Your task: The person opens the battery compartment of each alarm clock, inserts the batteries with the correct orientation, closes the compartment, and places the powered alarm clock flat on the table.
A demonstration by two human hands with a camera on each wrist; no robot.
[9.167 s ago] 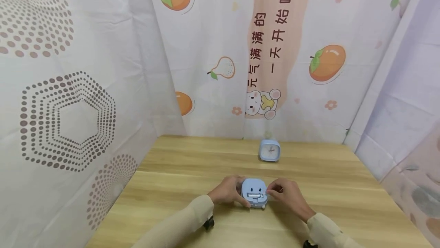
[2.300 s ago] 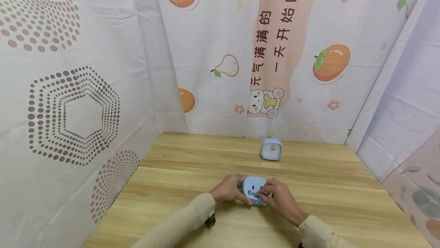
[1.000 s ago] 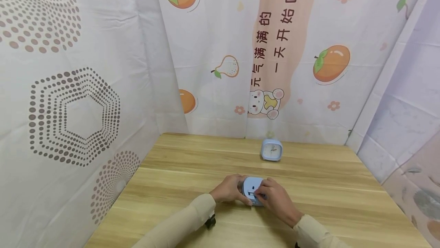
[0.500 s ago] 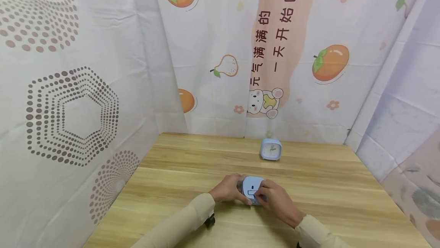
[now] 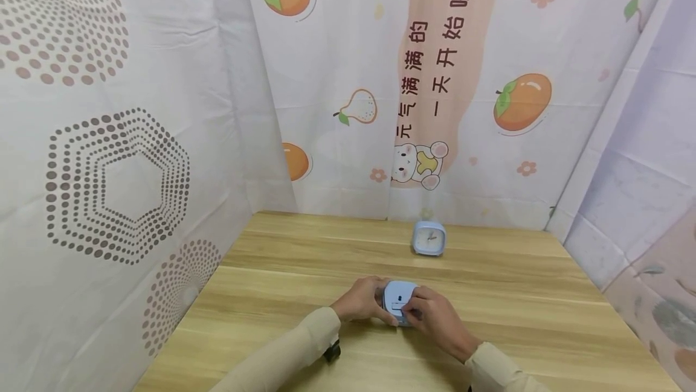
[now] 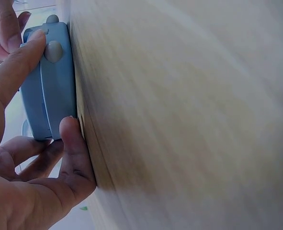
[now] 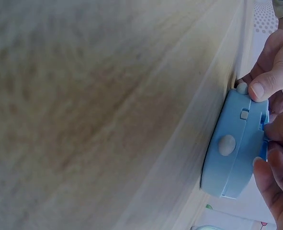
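A light-blue alarm clock [image 5: 399, 290] lies face down on the wooden table, its back upward. My left hand [image 5: 361, 300] grips its left side; in the left wrist view one finger lies along the edge by the round feet [image 6: 53, 51]. My right hand [image 5: 433, 316] has its fingertips over the battery compartment in the back and covers the right part of it. Those fingertips pinch at a small light strip [image 5: 398, 305]; I cannot tell whether it is the battery or its cover. In the right wrist view both hands meet at the clock's back [image 7: 249, 152].
A second light-blue alarm clock [image 5: 429, 238] stands upright near the table's back edge, dial toward me. The wooden table [image 5: 304, 247] is enclosed by printed curtains [image 5: 337, 156] at the back and both sides.
Earlier a white battery showed in the compartment, with my right hand beside the clock. That hand has since moved left over the compartment, pinching a light strip. My left hand keeps its grip.
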